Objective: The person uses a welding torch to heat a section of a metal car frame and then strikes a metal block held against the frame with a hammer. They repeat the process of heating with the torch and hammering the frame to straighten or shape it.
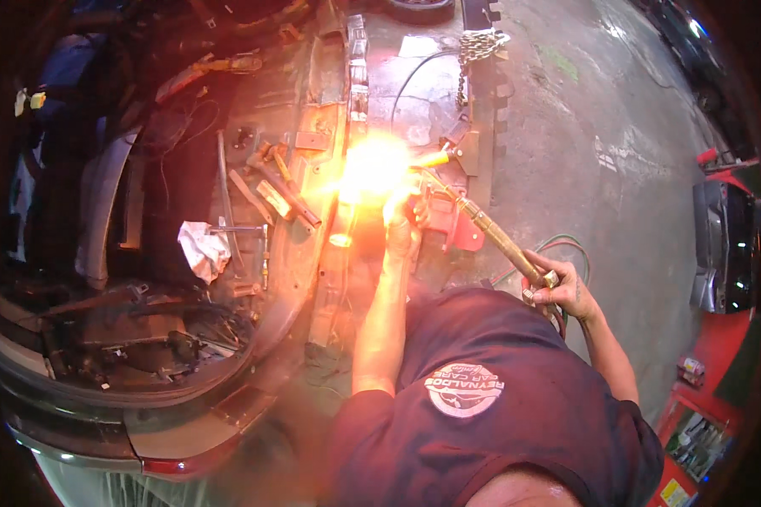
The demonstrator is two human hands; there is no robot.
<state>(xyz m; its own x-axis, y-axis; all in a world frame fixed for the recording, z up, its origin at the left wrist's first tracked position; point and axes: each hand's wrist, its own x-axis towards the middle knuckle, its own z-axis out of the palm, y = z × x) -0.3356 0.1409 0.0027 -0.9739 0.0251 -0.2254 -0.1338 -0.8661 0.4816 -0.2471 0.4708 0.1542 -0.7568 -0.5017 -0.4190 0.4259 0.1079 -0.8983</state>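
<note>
My right hand [562,287] is wrapped around the valve end of a brass-coloured gas torch [499,238]. The torch slants up and left toward a blinding yellow-white glare [376,171] at the edge of a stripped car body [317,198]. My left hand [404,221] reaches up just below that glare, close to the torch's far end. Bright light washes out its fingers, so I cannot tell whether they hold anything. A red metal bracket [457,221] stands just right of my left hand, and a yellow rod [434,159] lies beside the glare.
Left of the glare, a hammer [283,190], a white rag [203,251] and a ratchet [265,253] lie on the bare car floor. A chain [482,44] hangs on a dark notched beam [482,118]. Red and green hoses [579,245] loop beyond my right hand.
</note>
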